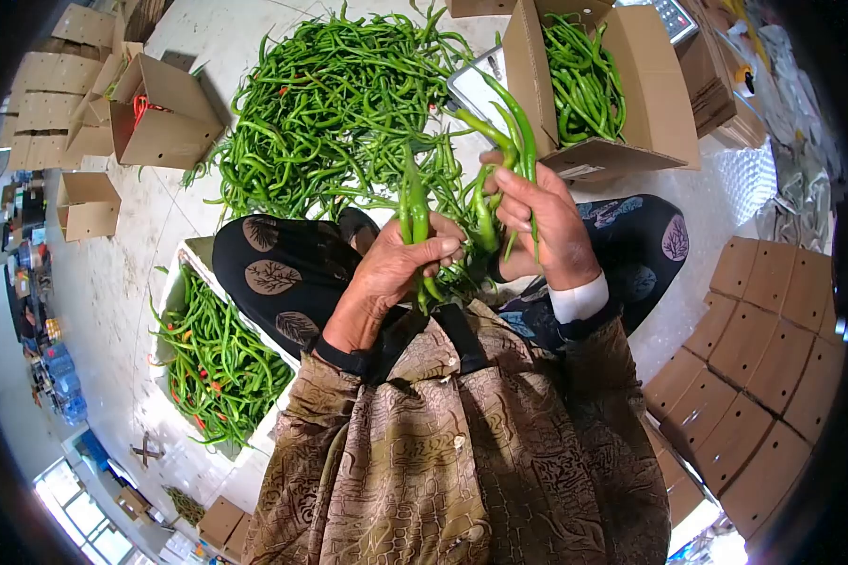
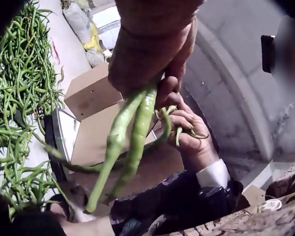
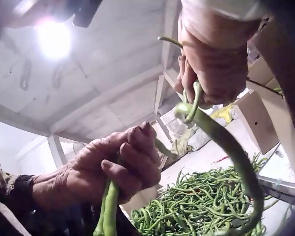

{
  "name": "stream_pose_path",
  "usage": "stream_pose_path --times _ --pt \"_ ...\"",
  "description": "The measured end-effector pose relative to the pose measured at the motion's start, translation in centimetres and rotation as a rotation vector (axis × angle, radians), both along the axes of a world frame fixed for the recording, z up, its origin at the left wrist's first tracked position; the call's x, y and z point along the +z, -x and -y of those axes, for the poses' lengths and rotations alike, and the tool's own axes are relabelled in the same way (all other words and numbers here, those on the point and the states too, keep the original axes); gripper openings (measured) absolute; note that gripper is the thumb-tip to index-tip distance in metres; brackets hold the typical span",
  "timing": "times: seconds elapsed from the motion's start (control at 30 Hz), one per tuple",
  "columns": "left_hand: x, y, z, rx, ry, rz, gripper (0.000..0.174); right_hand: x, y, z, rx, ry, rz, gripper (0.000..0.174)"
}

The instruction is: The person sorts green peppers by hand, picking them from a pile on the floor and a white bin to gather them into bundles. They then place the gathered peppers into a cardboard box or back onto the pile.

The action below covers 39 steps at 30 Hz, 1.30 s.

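Note:
My left hand grips a few green chili peppers between thumb and fingers, their long ends pointing away from my body. In the left wrist view, two of these peppers hang below the fist. Just to the right, my right hand holds several long green chili peppers with curled fingers, stems near the fingertips. One curved pepper droops from that hand in the right wrist view. Both hands are close together above my lap, slightly apart. The palms are mostly hidden.
A big heap of green chili peppers covers the floor ahead. An open carton with peppers stands at the front right, beside a white-topped scale. A white crate of peppers is at my left. Stacked cartons rise on the right.

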State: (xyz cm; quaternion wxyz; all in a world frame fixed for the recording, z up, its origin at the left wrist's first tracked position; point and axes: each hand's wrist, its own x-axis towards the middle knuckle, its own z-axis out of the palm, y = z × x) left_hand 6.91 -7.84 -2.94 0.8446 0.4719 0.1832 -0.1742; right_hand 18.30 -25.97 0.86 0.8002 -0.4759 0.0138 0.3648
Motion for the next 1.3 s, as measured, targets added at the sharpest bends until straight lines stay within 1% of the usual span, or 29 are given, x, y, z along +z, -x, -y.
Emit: stream_pose_path --times 0.07,0.13,0.17,0.23,0.3,0.33,0.37,0.43,0.47,0.5,0.57,0.6,0.63,0.7,0.73,0.8,0.83,0.9,0.93,0.97,1.0,1.03,1.07,1.1,1.13,1.17,1.23,1.27,1.3 --pt "0.4 -0.6 0.2 0.026 0.051 0.049 0.038 -0.2 -0.3 -0.1 -0.047 -0.020 -0.014 0.025" --pt "2.3 -1.3 0.9 0.185 0.055 0.033 0.039 -0.8 -0.2 -0.3 -0.054 -0.060 -0.046 0.025" --pt "1.4 -1.4 1.0 0.191 0.089 0.057 0.039 -1.1 -0.1 -0.5 -0.064 -0.102 -0.079 0.025" --pt "-0.5 -2.3 1.3 0.169 0.068 0.010 0.040 -1.6 0.3 -1.1 -0.020 -0.095 -0.074 0.024" --pt "-1.3 -2.3 0.6 0.282 0.166 -0.028 0.038 -1.6 0.5 -1.3 0.030 -0.032 0.039 0.022" --pt "-1.4 -1.9 0.1 0.295 0.222 0.000 0.038 -2.0 0.2 -0.5 0.067 0.015 0.135 0.022" --pt "-1.5 -1.5 -0.7 0.260 0.279 -0.008 0.045 -1.4 0.2 -0.2 0.063 0.015 0.133 0.022" --pt "-0.7 -1.5 -0.9 0.253 0.291 -0.005 0.056 0.3 0.3 0.1 0.101 0.144 0.088 0.023" --pt "-0.6 -1.6 -1.0 0.215 0.310 0.051 0.063 -0.8 0.1 0.4 0.154 0.190 0.105 0.026" --pt "0.1 -1.8 -0.6 0.217 0.272 0.063 0.067 -1.8 0.5 -0.1 0.158 0.186 0.106 0.026" --pt "-0.1 -2.2 0.4 0.184 0.263 0.120 0.071 -2.7 1.9 -1.3 0.219 0.233 0.274 0.033" --pt "0.0 -2.4 1.3 0.186 0.246 0.152 0.070 -1.7 2.3 -1.8 0.321 0.406 0.336 0.038" --pt "0.7 -2.3 2.1 0.225 0.209 0.065 0.070 -1.8 3.0 -2.3 0.284 0.387 0.462 0.040" --pt "1.7 -2.4 2.5 0.223 0.132 0.088 0.070 -2.3 3.1 -2.6 0.206 0.312 0.548 0.042" --pt "1.7 -2.3 2.4 0.223 0.129 0.086 0.070 -2.4 3.1 -2.5 0.206 0.309 0.546 0.042" --pt "1.7 -2.3 2.4 0.089 -0.269 0.218 0.073 -2.5 2.8 -1.9 0.369 0.544 0.589 0.042" --pt "1.9 -2.5 2.7 0.090 -0.269 0.217 0.073 -2.3 2.9 -2.0 0.371 0.544 0.588 0.042" --pt "2.6 -3.2 3.4 0.206 -0.376 0.303 0.077 -1.8 3.1 -2.1 0.295 0.570 0.718 0.041" --pt "2.7 -3.3 3.7 0.173 -0.393 0.311 0.079 -2.8 2.9 -1.7 0.274 0.615 0.752 0.038" --pt "2.6 -3.2 3.6 0.070 -0.506 0.341 0.079 -3.1 2.6 -1.3 0.274 0.615 0.753 0.038" --pt "2.5 -3.0 3.4 0.070 -0.506 0.342 0.079 -3.3 2.4 -0.9 0.245 0.425 0.581 0.036" --pt "2.4 -2.8 3.1 0.071 -0.437 0.323 0.077 -3.4 2.1 -0.5 0.215 0.236 0.408 0.035" --pt "2.3 -2.7 2.9 0.070 -0.368 0.304 0.074 -2.8 1.9 -0.1 0.206 0.017 0.163 0.034" --pt "2.5 -2.7 2.7 0.065 -0.297 0.285 0.072 -2.1 1.6 0.4 0.200 0.018 0.163 0.034" --pt "2.9 -2.5 2.4 0.101 -0.142 0.207 0.063 -1.4 1.3 0.9 0.196 0.011 0.097 0.035" --pt "2.7 -2.6 2.2 0.148 -0.044 0.212 0.059 -1.0 1.1 1.2 0.194 0.002 0.032 0.037" --pt "3.1 -2.9 1.9 0.172 0.010 0.169 0.061 -1.2 0.8 1.3 0.182 0.002 0.026 0.039" --pt "3.0 -2.9 2.0 0.168 0.006 0.171 0.061 -1.7 0.6 1.3 0.213 0.018 0.030 0.039" --pt "2.8 -2.9 2.2 0.251 -0.034 0.181 0.062 -1.8 0.5 1.3 0.245 0.035 0.034 0.040"
